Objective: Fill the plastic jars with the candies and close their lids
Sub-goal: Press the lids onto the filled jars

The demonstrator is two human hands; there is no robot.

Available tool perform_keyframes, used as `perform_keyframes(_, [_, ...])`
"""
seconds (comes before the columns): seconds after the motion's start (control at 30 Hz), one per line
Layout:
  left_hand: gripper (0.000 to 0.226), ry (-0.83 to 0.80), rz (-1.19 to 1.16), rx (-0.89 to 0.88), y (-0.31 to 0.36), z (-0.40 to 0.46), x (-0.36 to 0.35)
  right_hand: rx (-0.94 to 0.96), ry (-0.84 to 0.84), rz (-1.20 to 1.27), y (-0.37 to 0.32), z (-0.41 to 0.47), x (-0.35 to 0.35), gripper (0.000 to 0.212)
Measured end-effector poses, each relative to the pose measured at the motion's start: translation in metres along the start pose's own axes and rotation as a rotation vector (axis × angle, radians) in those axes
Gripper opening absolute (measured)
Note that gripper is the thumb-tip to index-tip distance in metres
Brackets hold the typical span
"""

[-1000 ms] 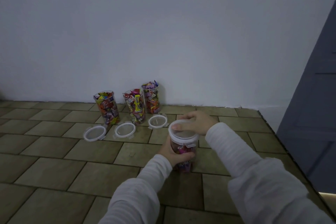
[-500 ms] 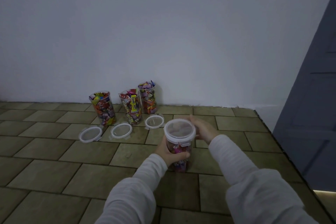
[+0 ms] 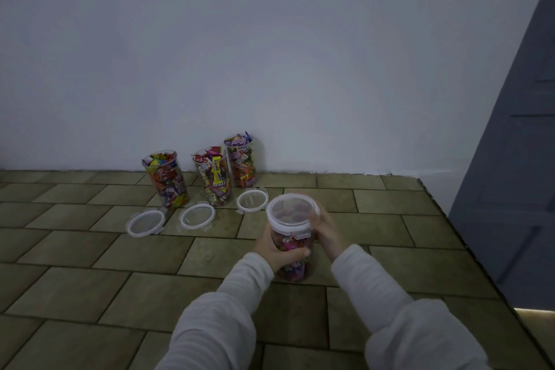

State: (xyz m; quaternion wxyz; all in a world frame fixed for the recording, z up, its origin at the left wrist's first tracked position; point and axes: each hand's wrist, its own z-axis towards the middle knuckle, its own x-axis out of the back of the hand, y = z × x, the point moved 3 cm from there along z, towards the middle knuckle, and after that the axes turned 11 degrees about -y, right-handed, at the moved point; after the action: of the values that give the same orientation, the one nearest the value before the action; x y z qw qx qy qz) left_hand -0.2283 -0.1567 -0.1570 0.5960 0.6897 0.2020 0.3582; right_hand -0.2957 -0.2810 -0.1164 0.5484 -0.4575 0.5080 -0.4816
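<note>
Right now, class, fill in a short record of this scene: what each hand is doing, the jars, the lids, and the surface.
Left hand: grips the body of the near jar
Right hand: holds the near jar's far side, fingers at its lid
Near jar: filled with candies, lid on
Open jars: three by the wall, all full
Loose lids: three on the floor, one before each open jar
Surface: tiled floor

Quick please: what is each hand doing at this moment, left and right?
Left hand: grips the body of the candy jar.
Right hand: fingers curled on the jar's lid at its rim.
</note>
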Motion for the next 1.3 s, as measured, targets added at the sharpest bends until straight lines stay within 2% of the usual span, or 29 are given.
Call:
perform_keyframes(0.07, [0.099,-0.005,0.016,-0.027,0.0,0.0,0.0,0.054,-0.028,0.001,-0.002,0.002,-0.002,0.099])
perform_keyframes(0.13, [0.097,-0.011,-0.001,-0.033,0.001,-0.001,-0.001,0.093,-0.047,-0.058,0.0,0.003,0.0,0.102])
perform_keyframes(0.3, [0.09,-0.015,-0.014,-0.053,0.001,-0.002,-0.001,0.089,-0.053,-0.091,0.0,0.004,0.002,0.101])
perform_keyframes(0.4, [0.082,-0.028,-0.026,-0.053,0.002,-0.002,-0.002,0.06,-0.041,-0.126,-0.001,0.003,0.002,0.09])
perform_keyframes(0.47, [0.086,-0.024,-0.028,-0.049,0.004,-0.003,-0.002,0.059,-0.043,-0.135,0.001,0.003,0.005,0.087])
perform_keyframes(0.63, [0.098,-0.037,-0.03,-0.046,0.003,-0.003,-0.002,0.065,-0.047,-0.16,-0.002,0.003,0.005,0.1])
perform_keyframes(0.73, [0.103,-0.06,-0.037,-0.014,0.004,-0.004,-0.001,0.107,-0.035,-0.202,-0.01,0.001,0.006,0.1])
perform_keyframes(0.8, [0.11,-0.087,-0.012,0.045,0.002,-0.004,0.003,0.134,0.019,-0.237,-0.022,0.0,0.008,0.093])
perform_keyframes(0.9, [0.115,-0.171,0.136,0.143,0.006,-0.009,0.015,0.171,0.088,-0.391,-0.051,0.006,0.002,0.063])
perform_keyframes(0.97, [0.108,-0.191,0.188,0.188,0.005,-0.013,0.029,0.195,0.089,-0.482,-0.073,0.014,-0.009,0.049])
perform_keyframes(1.07, [0.079,-0.16,0.194,0.184,0.0,-0.016,0.057,0.206,0.049,-0.613,-0.099,0.034,-0.036,0.035])
perform_keyframes(1.17, [0.062,-0.128,0.217,0.174,-0.005,-0.018,0.092,0.157,0.005,-0.789,-0.106,0.062,-0.07,0.03])
perform_keyframes(1.3, [0.033,-0.003,0.31,0.234,-0.014,-0.018,0.14,0.042,0.002,-0.861,-0.088,0.105,-0.109,0.032])
